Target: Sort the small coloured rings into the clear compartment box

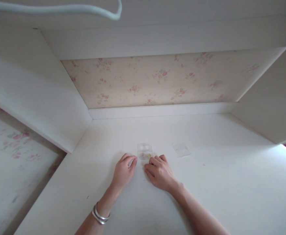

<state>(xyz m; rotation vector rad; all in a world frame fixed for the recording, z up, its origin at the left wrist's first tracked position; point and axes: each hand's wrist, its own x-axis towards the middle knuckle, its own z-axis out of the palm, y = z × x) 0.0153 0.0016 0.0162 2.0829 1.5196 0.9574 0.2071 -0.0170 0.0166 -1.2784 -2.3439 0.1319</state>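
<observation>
White, matte, flat desk surface [206, 189], set in a recess with smooth white side panels and a back wall of pale wallpaper printed with small pink roses [157, 81]; a white baseboard strip runs where wall meets desk. A pale, round-sectioned cable [59, 9] loops across the top of my view.

My left hand [123, 171], wrist ringed by silver metal bangles [100, 215], lies palm down on the desk with fingers curled loosely, grasping nothing. My right hand [159, 173] lies likewise, fingers bent and relaxed, nothing between them.

Just beyond the fingertips of both hands, in the gap between them, sits a small clear plastic box [145, 151], square with rounded corners, holding tiny yellowish pieces too small to identify. Whether either hand's fingertips touch it I cannot tell. Beyond and to the right of my right fingers, apart from them, lies a flat clear plastic square lid [181, 149].
</observation>
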